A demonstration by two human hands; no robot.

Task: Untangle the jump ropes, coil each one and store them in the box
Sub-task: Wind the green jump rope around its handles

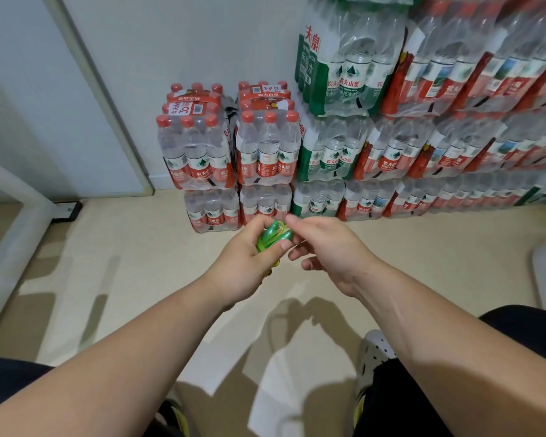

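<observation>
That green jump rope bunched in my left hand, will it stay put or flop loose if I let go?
Probably floppy: the green jump rope bends into tight loops inside the left hand. Likely light, since one hand holds the whole bundle. Its glossy surface hints it may slip and spring open.

Green jump rope (273,236): one only in view, bunched into compact bundle. Two glossy green handles side by side, tips up and tilted slightly right. Thin yellow-green cord looped tight beside and under the handles, small bit poking out below the palm. Held in the air above the floor, gripped in left hand (249,263), thumb across the handles. Right hand (328,247) fingertips at handle ends; grip unclear.
</observation>
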